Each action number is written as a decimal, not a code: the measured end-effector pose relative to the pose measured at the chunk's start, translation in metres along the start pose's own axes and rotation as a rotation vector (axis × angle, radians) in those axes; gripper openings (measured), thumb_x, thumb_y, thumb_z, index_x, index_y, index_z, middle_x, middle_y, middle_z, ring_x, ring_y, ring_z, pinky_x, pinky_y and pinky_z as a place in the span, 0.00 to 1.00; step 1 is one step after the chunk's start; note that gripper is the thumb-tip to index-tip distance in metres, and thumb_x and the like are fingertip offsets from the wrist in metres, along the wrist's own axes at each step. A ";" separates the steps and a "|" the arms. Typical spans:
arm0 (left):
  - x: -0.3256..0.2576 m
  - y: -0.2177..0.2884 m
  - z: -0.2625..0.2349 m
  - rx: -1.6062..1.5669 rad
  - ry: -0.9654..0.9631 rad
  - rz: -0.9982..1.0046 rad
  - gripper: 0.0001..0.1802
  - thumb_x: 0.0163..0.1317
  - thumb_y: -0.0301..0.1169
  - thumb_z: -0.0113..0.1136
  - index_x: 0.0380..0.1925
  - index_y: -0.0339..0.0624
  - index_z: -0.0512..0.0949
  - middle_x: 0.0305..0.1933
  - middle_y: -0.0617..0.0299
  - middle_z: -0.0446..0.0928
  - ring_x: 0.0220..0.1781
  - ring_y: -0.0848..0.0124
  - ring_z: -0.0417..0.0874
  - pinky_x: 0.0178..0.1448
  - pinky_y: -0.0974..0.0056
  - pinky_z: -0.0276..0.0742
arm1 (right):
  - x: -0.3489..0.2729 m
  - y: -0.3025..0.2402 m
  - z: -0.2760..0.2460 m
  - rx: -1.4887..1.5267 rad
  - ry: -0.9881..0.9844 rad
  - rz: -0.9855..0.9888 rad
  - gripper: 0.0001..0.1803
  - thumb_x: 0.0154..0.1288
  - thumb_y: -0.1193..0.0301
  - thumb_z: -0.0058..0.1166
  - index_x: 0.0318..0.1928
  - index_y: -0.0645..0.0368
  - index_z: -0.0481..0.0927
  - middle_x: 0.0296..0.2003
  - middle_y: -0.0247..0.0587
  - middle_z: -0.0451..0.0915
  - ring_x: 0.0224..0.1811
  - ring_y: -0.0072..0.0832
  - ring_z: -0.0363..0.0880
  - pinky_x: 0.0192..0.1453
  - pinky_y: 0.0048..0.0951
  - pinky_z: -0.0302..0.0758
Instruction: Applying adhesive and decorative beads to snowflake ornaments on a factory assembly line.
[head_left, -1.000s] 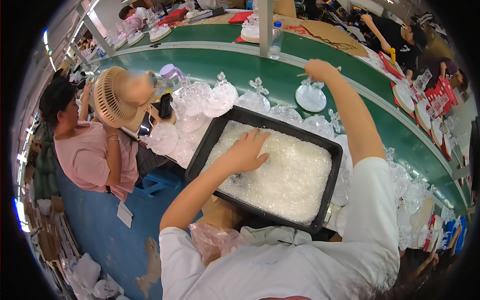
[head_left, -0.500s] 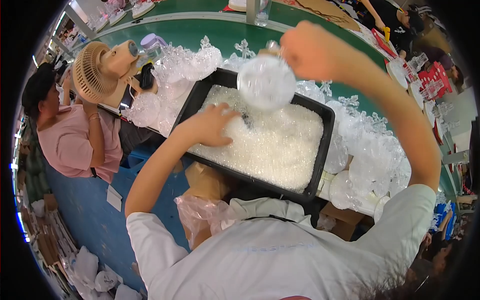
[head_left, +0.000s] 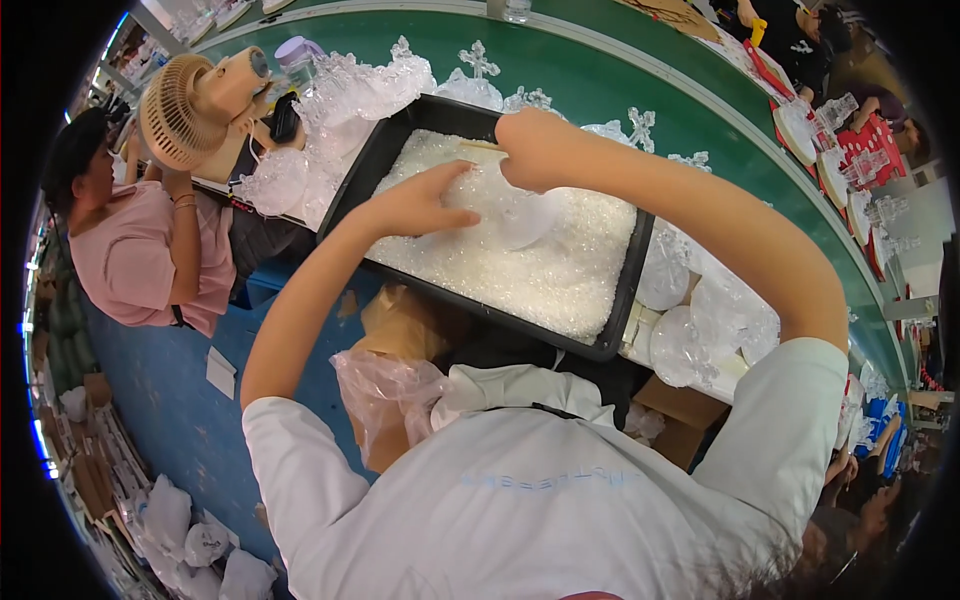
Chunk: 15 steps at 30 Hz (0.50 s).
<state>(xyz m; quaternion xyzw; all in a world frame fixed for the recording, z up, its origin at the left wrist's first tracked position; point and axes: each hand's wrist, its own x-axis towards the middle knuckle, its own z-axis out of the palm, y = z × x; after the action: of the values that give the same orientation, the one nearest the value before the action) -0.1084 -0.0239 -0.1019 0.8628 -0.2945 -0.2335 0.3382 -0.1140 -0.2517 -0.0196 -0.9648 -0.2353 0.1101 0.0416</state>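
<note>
A black tray [head_left: 455, 303] filled with glittering white granules [head_left: 540, 285] lies in front of me. My right hand [head_left: 535, 150] is closed over its far part, gripping a round white ornament [head_left: 528, 222] that rests against the granules. The hand hides the ornament's upper part. By my right fingertips a thin tan strip [head_left: 480, 145] shows; what it belongs to is unclear. Just left of the ornament, my left hand [head_left: 420, 200] hovers low over the granules, thumb and fingers apart, holding nothing.
Clear ornaments topped with crosses crowd the tray's left [head_left: 370, 85] and right [head_left: 690, 330] sides. A beige fan [head_left: 180, 112] stands at the far left, near a person in pink [head_left: 135, 245]. Below the tray are a brown paper bag [head_left: 400, 325] and clear plastic [head_left: 385, 380].
My right hand has come down and left, lowering the round ornament from above the tray onto the granules. The left hand stays over the granules, its fingers spread.
</note>
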 end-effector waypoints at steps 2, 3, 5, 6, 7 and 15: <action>-0.007 0.001 -0.008 0.155 -0.040 0.053 0.55 0.54 0.51 0.75 0.76 0.37 0.60 0.67 0.38 0.72 0.62 0.49 0.80 0.64 0.54 0.78 | -0.009 0.011 0.001 -0.014 0.063 -0.117 0.15 0.52 0.67 0.69 0.35 0.66 0.87 0.34 0.58 0.85 0.41 0.51 0.87 0.42 0.48 0.84; -0.010 0.000 -0.009 0.236 -0.032 0.066 0.57 0.53 0.52 0.75 0.77 0.37 0.58 0.67 0.38 0.72 0.64 0.49 0.79 0.65 0.54 0.77 | -0.014 0.019 -0.001 -0.045 0.137 -0.256 0.18 0.53 0.63 0.71 0.37 0.65 0.87 0.36 0.56 0.85 0.43 0.50 0.87 0.43 0.48 0.83; -0.016 -0.003 -0.006 0.486 -0.153 -0.059 0.60 0.50 0.52 0.77 0.77 0.38 0.58 0.70 0.37 0.69 0.69 0.49 0.75 0.67 0.54 0.76 | -0.020 0.034 -0.004 -0.102 0.206 -0.534 0.23 0.54 0.56 0.73 0.40 0.63 0.86 0.40 0.53 0.84 0.46 0.48 0.86 0.45 0.47 0.83; -0.017 -0.005 -0.002 0.618 -0.208 -0.109 0.61 0.48 0.52 0.78 0.77 0.38 0.57 0.71 0.37 0.68 0.71 0.49 0.73 0.68 0.55 0.76 | -0.019 0.040 -0.008 -0.130 0.199 -0.671 0.26 0.54 0.53 0.73 0.42 0.62 0.85 0.42 0.52 0.84 0.48 0.47 0.86 0.46 0.47 0.83; -0.017 -0.007 0.003 0.544 -0.183 -0.119 0.61 0.47 0.51 0.79 0.77 0.39 0.58 0.70 0.37 0.69 0.71 0.49 0.73 0.67 0.54 0.76 | -0.017 0.043 -0.010 -0.185 0.157 -0.756 0.28 0.55 0.49 0.73 0.44 0.61 0.85 0.43 0.51 0.84 0.49 0.46 0.85 0.47 0.47 0.82; -0.015 0.002 0.032 -0.262 0.043 -0.240 0.56 0.46 0.52 0.80 0.71 0.31 0.66 0.64 0.34 0.75 0.65 0.45 0.79 0.67 0.53 0.76 | -0.019 -0.023 0.009 -0.311 -0.096 -0.414 0.24 0.61 0.55 0.69 0.52 0.55 0.82 0.38 0.47 0.86 0.43 0.46 0.88 0.41 0.47 0.84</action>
<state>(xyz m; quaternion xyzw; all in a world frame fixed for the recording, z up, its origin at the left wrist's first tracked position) -0.1392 -0.0296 -0.1184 0.8451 -0.1490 -0.2900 0.4237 -0.1432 -0.2401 -0.0220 -0.8844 -0.4437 0.1074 -0.0970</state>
